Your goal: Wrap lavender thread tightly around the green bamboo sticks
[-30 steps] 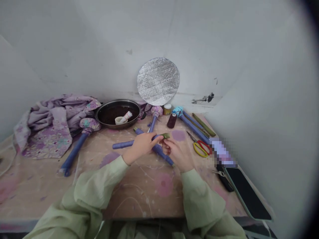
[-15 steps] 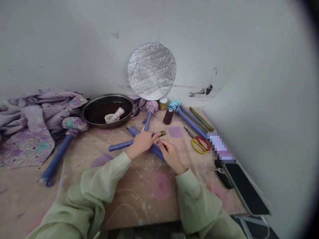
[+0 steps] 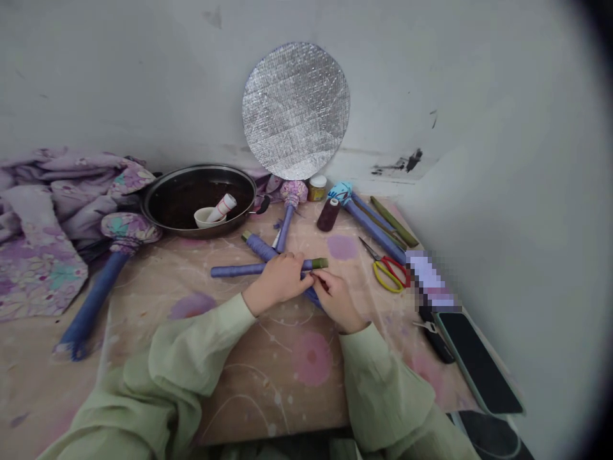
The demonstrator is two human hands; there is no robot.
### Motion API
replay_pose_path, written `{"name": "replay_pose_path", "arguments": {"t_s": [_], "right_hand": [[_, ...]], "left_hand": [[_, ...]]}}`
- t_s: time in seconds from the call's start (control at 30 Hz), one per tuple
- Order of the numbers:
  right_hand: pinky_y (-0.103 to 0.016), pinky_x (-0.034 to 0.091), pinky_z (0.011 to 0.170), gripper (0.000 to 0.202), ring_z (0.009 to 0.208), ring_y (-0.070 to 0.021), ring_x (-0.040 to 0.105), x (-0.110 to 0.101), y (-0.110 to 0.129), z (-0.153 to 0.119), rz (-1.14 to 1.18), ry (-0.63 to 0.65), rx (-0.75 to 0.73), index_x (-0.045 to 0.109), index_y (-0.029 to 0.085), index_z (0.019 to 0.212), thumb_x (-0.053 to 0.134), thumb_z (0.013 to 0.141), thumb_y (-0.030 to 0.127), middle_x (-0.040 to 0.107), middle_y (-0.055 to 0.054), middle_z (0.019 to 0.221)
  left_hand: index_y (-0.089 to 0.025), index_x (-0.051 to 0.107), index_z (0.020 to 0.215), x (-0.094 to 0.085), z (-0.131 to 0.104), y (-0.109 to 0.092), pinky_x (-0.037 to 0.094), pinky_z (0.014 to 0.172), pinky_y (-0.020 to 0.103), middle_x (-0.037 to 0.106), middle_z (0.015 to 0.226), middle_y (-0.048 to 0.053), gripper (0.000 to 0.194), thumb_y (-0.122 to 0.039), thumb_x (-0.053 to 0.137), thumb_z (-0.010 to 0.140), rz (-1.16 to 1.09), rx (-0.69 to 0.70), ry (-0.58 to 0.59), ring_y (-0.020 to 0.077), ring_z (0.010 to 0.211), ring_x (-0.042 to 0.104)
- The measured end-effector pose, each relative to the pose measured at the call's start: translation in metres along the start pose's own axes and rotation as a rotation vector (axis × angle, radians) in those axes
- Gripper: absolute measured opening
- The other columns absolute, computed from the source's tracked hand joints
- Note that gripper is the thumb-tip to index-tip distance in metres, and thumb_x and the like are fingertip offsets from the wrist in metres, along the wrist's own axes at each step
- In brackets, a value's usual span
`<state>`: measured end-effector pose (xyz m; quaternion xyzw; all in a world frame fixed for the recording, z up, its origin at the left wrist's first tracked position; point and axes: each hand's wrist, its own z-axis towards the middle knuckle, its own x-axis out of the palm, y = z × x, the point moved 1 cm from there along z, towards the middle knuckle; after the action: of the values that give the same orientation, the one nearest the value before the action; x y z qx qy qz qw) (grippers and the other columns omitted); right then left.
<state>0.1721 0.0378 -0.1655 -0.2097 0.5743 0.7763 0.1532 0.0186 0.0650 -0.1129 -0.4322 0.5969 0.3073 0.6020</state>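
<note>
My left hand (image 3: 281, 278) is closed around a stick wrapped in blue-purple cloth (image 3: 234, 271), whose bare green end shows past my fingers. Under it, at an angle, lies another wrapped stick (image 3: 258, 246) with a bare end at the upper left. My right hand (image 3: 338, 301) is closed in a pinch beside the left fingertips, against the blue-purple wrapping where the sticks meet. What sits between its fingertips is too small to make out. Just beyond the hands stands a blue-wrapped handle with a flowered fabric head (image 3: 294, 193).
Scissors (image 3: 387, 271) with red and yellow handles lie to the right, near a dark thread cone (image 3: 328, 216) and a phone (image 3: 479, 361). A black pan (image 3: 160, 220) holds a cup. A silver disc (image 3: 297, 112) leans on the wall. Flowered fabric (image 3: 43, 255) is piled left.
The wrapped stick has turned more level, and more of its green end shows. My right fingertips have come lower and closer against my left hand. The whole view has shifted slightly.
</note>
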Motion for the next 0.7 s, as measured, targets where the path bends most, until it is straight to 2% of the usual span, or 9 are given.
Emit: {"name": "replay_pose_path", "arguments": {"t_s": [0.13,0.37,0.53,0.7], "right_hand": [[-0.031,0.045,0.060,0.021,0.060,-0.0201,0.060,-0.005,0.002,-0.001,-0.083,-0.024,-0.043,0.070,0.020,0.075,0.053,0.088,0.021,0.069,-0.005,0.068],[-0.029,0.044,0.057,0.020,0.055,-0.0170,0.056,-0.010,0.006,-0.002,-0.182,-0.096,-0.149,0.068,0.019,0.077,0.052,0.087,0.021,0.067,-0.004,0.066],[-0.028,0.045,0.055,0.021,0.054,-0.0159,0.055,-0.011,0.005,-0.003,-0.237,-0.120,-0.241,0.068,0.019,0.077,0.051,0.090,0.022,0.065,-0.004,0.065],[-0.029,0.046,0.056,0.023,0.057,-0.0174,0.057,-0.020,0.009,-0.003,-0.308,-0.121,-0.327,0.068,0.018,0.081,0.050,0.094,0.020,0.065,-0.005,0.067]], "left_hand": [[-0.014,0.063,0.122,0.002,-0.001,-0.003,0.056,0.091,0.045,0.069,0.114,0.009,0.036,-0.042,0.060,0.099,0.022,0.007,-0.017,0.0228,0.102,0.068],[-0.008,0.062,0.116,0.003,-0.002,-0.006,0.054,0.089,0.042,0.071,0.108,0.022,0.044,-0.047,0.051,0.100,0.050,0.029,-0.037,0.0337,0.105,0.069],[-0.009,0.062,0.114,0.006,-0.001,-0.007,0.054,0.088,0.042,0.072,0.106,0.021,0.037,-0.042,0.049,0.101,0.073,0.013,-0.053,0.0346,0.106,0.070],[-0.009,0.063,0.113,0.006,-0.002,-0.007,0.054,0.089,0.043,0.072,0.107,0.020,0.044,-0.048,0.047,0.101,0.068,0.017,-0.062,0.0346,0.103,0.070]]}}
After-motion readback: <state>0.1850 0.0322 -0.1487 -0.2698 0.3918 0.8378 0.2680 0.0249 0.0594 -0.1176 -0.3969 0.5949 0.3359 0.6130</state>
